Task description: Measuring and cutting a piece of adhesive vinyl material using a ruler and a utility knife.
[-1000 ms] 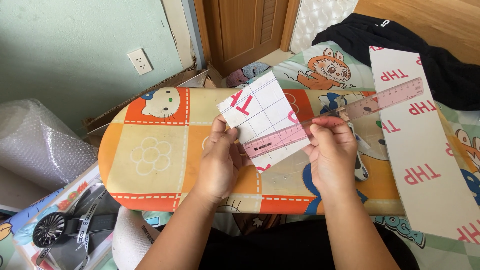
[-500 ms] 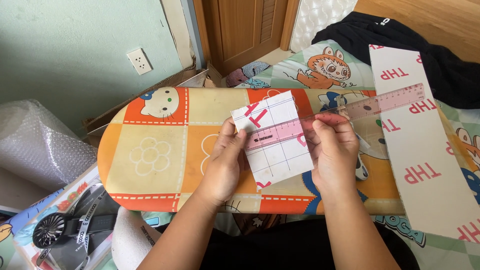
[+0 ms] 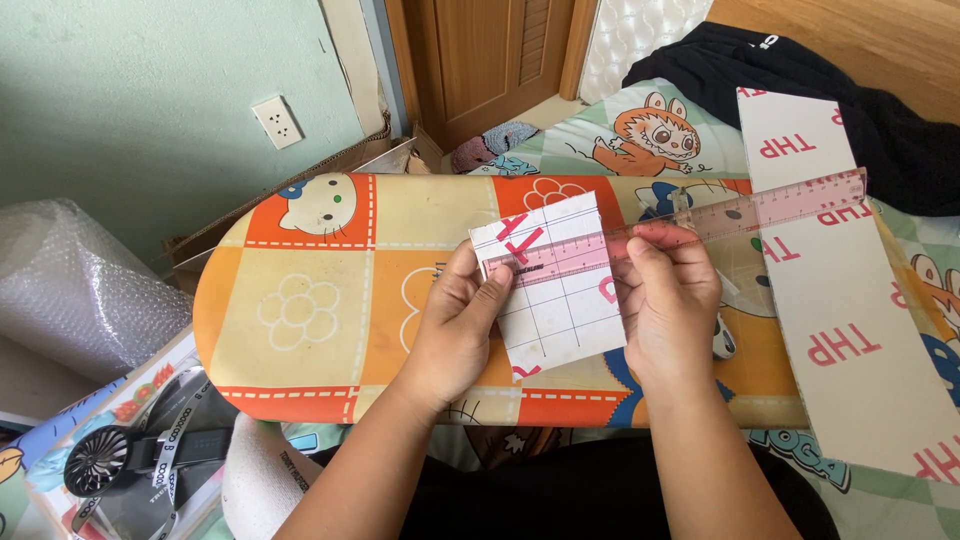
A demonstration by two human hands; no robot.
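A small white card (image 3: 562,300) with a pencilled grid and red letters lies over the patterned ironing board (image 3: 320,290). A clear pink ruler (image 3: 730,215) lies across the card's upper part and reaches far to the right. My left hand (image 3: 462,318) pinches the card's left edge, thumb on the ruler's end. My right hand (image 3: 667,300) grips the card's right edge and presses the ruler down with its fingers.
A long white strip (image 3: 835,290) with red letters lies across the board's right end. Black clothing (image 3: 880,100) sits behind it. Bubble wrap (image 3: 70,290) is at left, a small black fan (image 3: 105,465) at lower left, a wooden door (image 3: 480,60) beyond.
The card has turned from tilted to nearly square with the board and dropped lower. The ruler now sits across its upper part, and both hands have shifted with it.
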